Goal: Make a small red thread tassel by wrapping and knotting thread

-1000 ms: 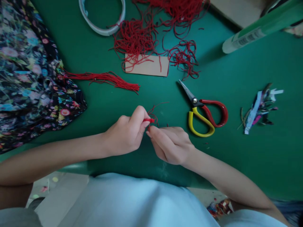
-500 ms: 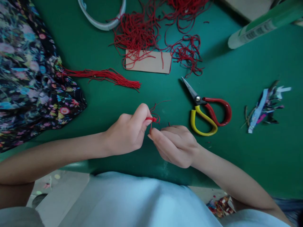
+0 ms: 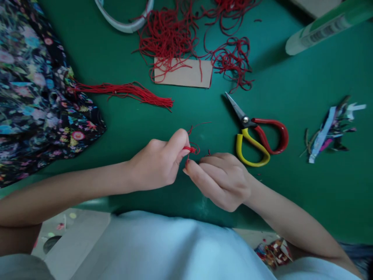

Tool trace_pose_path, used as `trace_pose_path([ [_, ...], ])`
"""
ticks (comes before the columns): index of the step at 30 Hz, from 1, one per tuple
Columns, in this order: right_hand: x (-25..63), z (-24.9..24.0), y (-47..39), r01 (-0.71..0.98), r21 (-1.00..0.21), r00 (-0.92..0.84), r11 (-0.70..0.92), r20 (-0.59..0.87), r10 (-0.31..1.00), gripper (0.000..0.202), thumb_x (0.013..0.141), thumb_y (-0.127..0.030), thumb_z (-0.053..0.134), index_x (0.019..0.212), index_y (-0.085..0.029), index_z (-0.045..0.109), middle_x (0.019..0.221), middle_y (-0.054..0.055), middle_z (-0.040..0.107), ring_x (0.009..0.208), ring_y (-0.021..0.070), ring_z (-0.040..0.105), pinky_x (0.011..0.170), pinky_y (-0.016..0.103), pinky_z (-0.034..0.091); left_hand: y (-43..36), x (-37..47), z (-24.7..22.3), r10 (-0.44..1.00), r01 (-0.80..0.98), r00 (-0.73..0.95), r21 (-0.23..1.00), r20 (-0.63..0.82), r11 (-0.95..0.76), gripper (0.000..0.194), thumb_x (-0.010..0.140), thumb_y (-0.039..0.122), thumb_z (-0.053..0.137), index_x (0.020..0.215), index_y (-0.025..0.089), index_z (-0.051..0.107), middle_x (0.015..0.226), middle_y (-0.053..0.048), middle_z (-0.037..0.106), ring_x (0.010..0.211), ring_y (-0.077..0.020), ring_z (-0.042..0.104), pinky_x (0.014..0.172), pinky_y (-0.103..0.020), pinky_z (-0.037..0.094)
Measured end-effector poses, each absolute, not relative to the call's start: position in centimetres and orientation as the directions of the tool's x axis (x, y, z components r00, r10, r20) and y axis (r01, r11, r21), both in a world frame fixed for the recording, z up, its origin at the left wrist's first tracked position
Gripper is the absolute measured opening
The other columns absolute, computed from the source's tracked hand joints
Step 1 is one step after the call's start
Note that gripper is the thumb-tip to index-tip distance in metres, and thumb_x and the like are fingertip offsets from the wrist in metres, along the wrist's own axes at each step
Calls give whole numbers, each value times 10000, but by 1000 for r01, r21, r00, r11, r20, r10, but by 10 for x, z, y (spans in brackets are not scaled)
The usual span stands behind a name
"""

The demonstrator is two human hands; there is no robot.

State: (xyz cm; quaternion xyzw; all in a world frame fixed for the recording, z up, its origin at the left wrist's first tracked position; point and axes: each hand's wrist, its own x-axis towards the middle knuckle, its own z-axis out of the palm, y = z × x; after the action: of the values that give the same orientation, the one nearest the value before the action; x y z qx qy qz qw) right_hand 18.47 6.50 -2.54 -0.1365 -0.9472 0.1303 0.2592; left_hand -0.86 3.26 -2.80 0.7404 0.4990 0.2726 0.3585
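Note:
Between thumb and finger, my left hand (image 3: 163, 159) pinches a small knotted piece of red cord (image 3: 191, 149), with a loop and a thin loose end sticking out. Just right of it, my right hand (image 3: 220, 177) is closed, its thumb and forefinger pinching a strand that runs down from the knot. The curled fingers hide the rest of the cord. Beyond my right hand lie scissors (image 3: 246, 121) with one red and one yellow handle, blades slightly apart. Farther up, a bundle of red cords (image 3: 131, 92) reaches out from the floral fabric.
Heaps of red cord (image 3: 169, 39) lie partly over a cardboard rectangle (image 3: 183, 74). A white ring (image 3: 128, 27) is beside them. Floral fabric (image 3: 43, 97) covers the left; a green-and-white tube (image 3: 317, 33) and a pile of scraps (image 3: 329, 134) are on the right of the green table (image 3: 291, 194).
My right hand has shifted slightly right and down, drawing the strand away from the knot. My left hand keeps its pinch, and the loop at the knot looks smaller. The view has shifted slightly.

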Motion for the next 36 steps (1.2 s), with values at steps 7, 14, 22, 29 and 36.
trace_pose_path([
  [7,194,-4,84,168,8,-912,986,382,153,89,873,-186,632,849,-146,709,510,-32,409,473,117,411,409,292,366,40,-10,-23,890,578,442,793,-108,-191,114,955,208,384,849,214,423,554,53,507,437,-106,521,418,-192,293],
  [14,189,-23,83,257,-368,-794,894,446,412,172,952,-104,472,903,-184,616,534,-32,508,494,108,463,463,276,398,43,-15,-23,822,509,543,846,-170,-161,95,940,206,357,853,226,388,551,70,449,418,-99,456,429,-196,274],
  [22,178,-15,76,381,-841,-634,385,66,771,189,948,-178,538,783,-211,623,592,-44,606,449,50,462,446,204,346,40,-16,-26,811,545,549,822,-201,-165,119,964,275,331,858,237,368,557,59,459,422,-114,465,423,-204,257],
  [29,170,-18,68,228,-968,-518,-105,-212,829,362,952,-466,557,713,-194,582,555,-22,521,482,83,444,441,223,361,29,-15,-37,868,563,496,754,18,-337,273,1028,368,234,884,229,420,560,60,529,416,-109,509,428,-203,304],
  [36,170,-23,67,73,-966,-543,-247,-246,803,352,922,-469,609,715,-186,581,611,-16,533,510,76,438,454,219,362,33,-15,-38,854,453,476,773,211,-443,274,1045,348,283,868,210,442,583,57,600,447,-91,578,444,-176,389],
])
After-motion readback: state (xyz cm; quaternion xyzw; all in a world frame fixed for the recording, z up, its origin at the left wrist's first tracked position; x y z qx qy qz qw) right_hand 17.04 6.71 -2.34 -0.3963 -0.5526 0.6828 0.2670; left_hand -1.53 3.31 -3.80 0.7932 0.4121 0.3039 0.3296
